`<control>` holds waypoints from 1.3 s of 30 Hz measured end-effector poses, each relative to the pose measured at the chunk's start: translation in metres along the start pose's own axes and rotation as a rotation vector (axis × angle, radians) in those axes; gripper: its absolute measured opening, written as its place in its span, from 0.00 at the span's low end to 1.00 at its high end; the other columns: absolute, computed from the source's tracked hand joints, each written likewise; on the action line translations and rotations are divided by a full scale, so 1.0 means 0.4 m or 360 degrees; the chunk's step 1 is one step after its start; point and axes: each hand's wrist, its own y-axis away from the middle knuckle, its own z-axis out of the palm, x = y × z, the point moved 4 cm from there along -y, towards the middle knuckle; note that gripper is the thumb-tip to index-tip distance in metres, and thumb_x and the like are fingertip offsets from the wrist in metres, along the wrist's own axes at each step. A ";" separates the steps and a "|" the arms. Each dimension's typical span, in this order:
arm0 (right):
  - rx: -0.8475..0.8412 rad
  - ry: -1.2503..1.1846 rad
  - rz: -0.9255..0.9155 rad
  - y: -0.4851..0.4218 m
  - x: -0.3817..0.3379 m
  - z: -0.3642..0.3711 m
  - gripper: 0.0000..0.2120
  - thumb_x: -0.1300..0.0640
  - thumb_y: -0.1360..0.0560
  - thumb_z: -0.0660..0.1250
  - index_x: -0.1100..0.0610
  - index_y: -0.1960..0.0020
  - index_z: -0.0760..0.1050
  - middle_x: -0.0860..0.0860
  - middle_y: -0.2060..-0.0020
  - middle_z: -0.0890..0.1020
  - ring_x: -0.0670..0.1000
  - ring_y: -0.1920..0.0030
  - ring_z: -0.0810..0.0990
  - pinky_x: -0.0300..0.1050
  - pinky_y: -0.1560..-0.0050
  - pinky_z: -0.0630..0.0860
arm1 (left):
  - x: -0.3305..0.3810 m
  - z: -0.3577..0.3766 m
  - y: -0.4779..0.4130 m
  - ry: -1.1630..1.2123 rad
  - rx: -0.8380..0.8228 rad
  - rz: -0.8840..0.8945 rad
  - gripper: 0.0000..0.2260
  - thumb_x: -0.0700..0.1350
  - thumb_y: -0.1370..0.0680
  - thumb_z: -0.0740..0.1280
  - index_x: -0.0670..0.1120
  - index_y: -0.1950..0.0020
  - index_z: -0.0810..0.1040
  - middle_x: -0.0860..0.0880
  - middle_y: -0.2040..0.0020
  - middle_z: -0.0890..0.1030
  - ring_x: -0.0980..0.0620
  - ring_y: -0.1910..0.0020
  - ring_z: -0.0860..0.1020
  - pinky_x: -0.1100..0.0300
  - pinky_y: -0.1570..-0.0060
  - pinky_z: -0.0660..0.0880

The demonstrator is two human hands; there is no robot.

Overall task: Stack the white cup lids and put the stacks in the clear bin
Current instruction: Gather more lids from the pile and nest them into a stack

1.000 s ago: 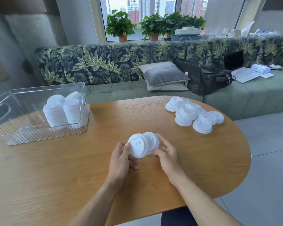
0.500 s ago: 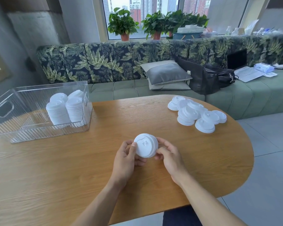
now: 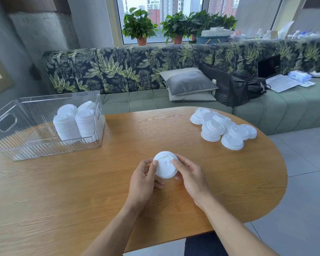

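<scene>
With left hand (image 3: 144,180) and right hand (image 3: 190,175) grips both clamped on the rim of the round white plastic cup lids (image 3: 165,168), we judge them light, thin and crushable

No writing here is legible to me: the raised marks on the white lid (image 3: 165,166) above the wooden table (image 3: 81,191) are faint, and the white packet (image 3: 299,75) beyond the table's far right end is blurred.
</scene>
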 end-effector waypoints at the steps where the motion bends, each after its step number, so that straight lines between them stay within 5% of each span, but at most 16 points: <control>1: 0.0010 0.0002 0.0006 -0.001 0.000 -0.001 0.15 0.48 0.21 0.73 0.49 0.36 0.83 0.46 0.49 0.88 0.41 0.52 0.84 0.36 0.57 0.78 | -0.001 -0.001 0.000 -0.0024 -0.0009 0.0003 0.11 0.52 0.15 0.64 0.46 0.40 0.79 0.41 0.64 0.85 0.45 0.67 0.84 0.56 0.66 0.81; 12: 0.0034 0.0027 -0.0020 -0.002 0.007 -0.006 0.08 0.50 0.21 0.72 0.49 0.43 0.85 0.48 0.55 0.88 0.44 0.59 0.82 0.39 0.60 0.78 | -0.005 -0.013 -0.002 -0.0020 0.0022 0.0008 0.10 0.52 0.16 0.67 0.46 0.43 0.80 0.42 0.69 0.82 0.46 0.72 0.79 0.55 0.70 0.77; 18: -0.0041 0.0061 -0.0041 0.001 0.008 0.000 0.13 0.44 0.24 0.71 0.48 0.43 0.84 0.45 0.57 0.87 0.42 0.59 0.81 0.39 0.61 0.77 | 0.014 -0.004 0.010 -0.0105 0.0004 0.0123 0.07 0.55 0.16 0.65 0.57 0.41 0.80 0.48 0.67 0.81 0.51 0.73 0.77 0.57 0.73 0.75; 21: -0.0077 0.0058 -0.0045 0.001 0.007 0.008 0.17 0.41 0.26 0.71 0.46 0.40 0.84 0.43 0.55 0.87 0.41 0.56 0.83 0.39 0.55 0.78 | 0.016 -0.001 0.016 -0.0164 -0.0019 0.0153 0.07 0.55 0.15 0.64 0.60 0.45 0.82 0.51 0.64 0.81 0.52 0.73 0.77 0.58 0.73 0.74; 23: -0.0089 0.0077 -0.0077 -0.001 0.009 0.010 0.11 0.45 0.21 0.72 0.47 0.41 0.84 0.42 0.53 0.88 0.40 0.52 0.84 0.39 0.52 0.78 | 0.015 0.001 0.019 -0.0189 -0.0019 0.0157 0.07 0.55 0.15 0.64 0.61 0.45 0.83 0.51 0.63 0.81 0.53 0.73 0.77 0.59 0.74 0.73; 35: -0.0073 0.0190 -0.0125 0.003 0.009 0.004 0.08 0.50 0.18 0.69 0.46 0.43 0.86 0.42 0.55 0.88 0.40 0.52 0.85 0.42 0.50 0.79 | 0.020 -0.008 0.019 -0.0184 0.0006 0.0147 0.10 0.53 0.16 0.66 0.56 0.41 0.86 0.55 0.63 0.85 0.56 0.74 0.72 0.61 0.74 0.71; 39: -0.0028 0.0165 -0.0144 0.003 0.008 -0.001 0.07 0.51 0.18 0.69 0.44 0.47 0.86 0.41 0.56 0.88 0.39 0.54 0.84 0.35 0.55 0.76 | 0.026 -0.006 0.022 -0.0206 -0.0022 0.0116 0.10 0.55 0.17 0.67 0.56 0.42 0.87 0.56 0.63 0.85 0.57 0.74 0.72 0.63 0.73 0.71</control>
